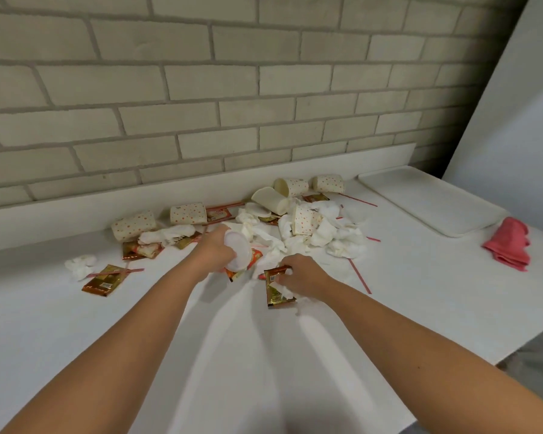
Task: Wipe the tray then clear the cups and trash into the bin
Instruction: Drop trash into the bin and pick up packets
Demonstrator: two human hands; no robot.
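Note:
My left hand [212, 245] grips a paper cup [238, 251] whose white base faces the camera, just above the white table. A little to the right, my right hand [301, 275] pinches a brown-gold sachet [275, 286] together with a crumpled white tissue [282, 291]. Behind both hands lies a heap of dotted paper cups [304, 219], crumpled tissues [339, 236], sachets and red straws. The white tray [433, 202] sits at the back right, with a pink cloth [510, 242] bunched up beside it. No bin is in view.
More dotted cups [134, 225] lie on their sides along the low white ledge under the brick wall. A sachet with red straws [105, 280] and a tissue [80, 266] lie at the left. The table's edge [483, 364] runs diagonally at lower right.

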